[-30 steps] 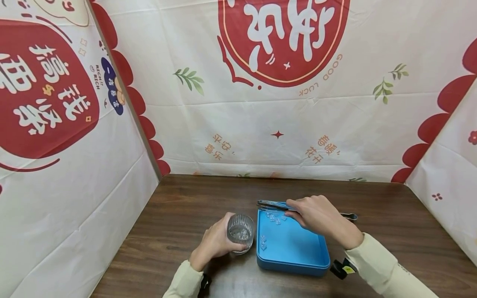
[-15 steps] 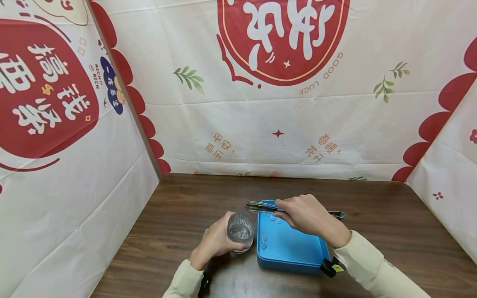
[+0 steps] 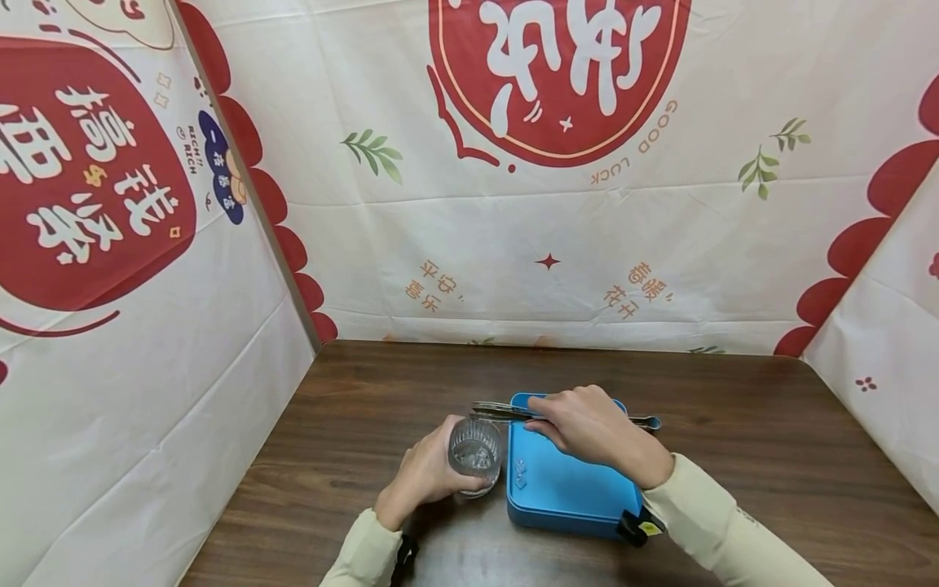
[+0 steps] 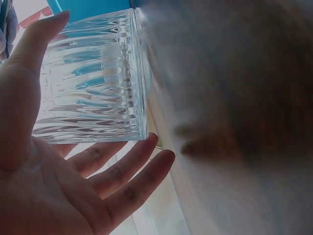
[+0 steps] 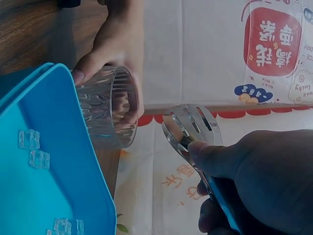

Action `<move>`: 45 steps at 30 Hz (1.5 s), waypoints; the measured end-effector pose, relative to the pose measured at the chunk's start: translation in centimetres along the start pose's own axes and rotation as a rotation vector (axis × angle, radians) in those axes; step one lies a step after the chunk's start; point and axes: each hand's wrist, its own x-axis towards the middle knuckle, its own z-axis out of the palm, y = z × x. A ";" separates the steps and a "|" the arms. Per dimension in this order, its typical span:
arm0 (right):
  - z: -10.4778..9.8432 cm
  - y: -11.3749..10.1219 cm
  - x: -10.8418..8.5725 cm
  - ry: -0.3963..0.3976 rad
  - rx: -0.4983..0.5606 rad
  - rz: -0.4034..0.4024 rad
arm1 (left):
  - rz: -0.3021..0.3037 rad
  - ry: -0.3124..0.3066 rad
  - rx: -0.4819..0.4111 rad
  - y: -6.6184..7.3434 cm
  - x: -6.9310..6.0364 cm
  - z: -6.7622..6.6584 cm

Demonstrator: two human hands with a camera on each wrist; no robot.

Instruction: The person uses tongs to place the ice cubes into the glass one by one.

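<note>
My left hand (image 3: 421, 475) grips a clear ribbed glass (image 3: 475, 444) that stands on the table, thumb on the near side; a few clear pieces show inside it. In the left wrist view the glass (image 4: 98, 78) sits between thumb and fingers. My right hand (image 3: 597, 428) holds metal serving tongs (image 3: 490, 412) above the far left corner of a blue box (image 3: 579, 477). The slotted tips are just beyond the glass rim; whether they pinch a piece, I cannot tell. Clear ice-like cubes (image 5: 39, 159) lie in the box, several in all, some hidden from the head view by the right hand.
The dark wooden table (image 3: 381, 383) runs back to a white printed cloth (image 3: 484, 228) that hangs behind it and on both sides. The blue box stands close to the right of the glass. A black wrist device (image 3: 637, 526) is by the right sleeve.
My right hand has carried the tongs left from over the blue box towards the glass rim. The left hand and the glass have stayed in place.
</note>
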 end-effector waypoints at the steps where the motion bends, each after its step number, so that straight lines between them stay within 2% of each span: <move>1: 0.0 0.0 0.0 -0.002 0.002 -0.002 | 0.000 -0.002 -0.001 0.0 0.0 0.0; 20: 0.8 -0.6 0.2 0.002 0.010 -0.024 | 0.017 0.004 0.033 -0.2 0.0 0.1; 34: 1.0 -0.7 0.3 -0.001 0.030 -0.029 | 0.005 -0.013 0.027 -0.1 0.0 -0.1; 45: 0.8 -0.4 -0.1 -0.026 0.029 0.012 | -0.004 -0.010 0.030 -0.1 0.0 -0.1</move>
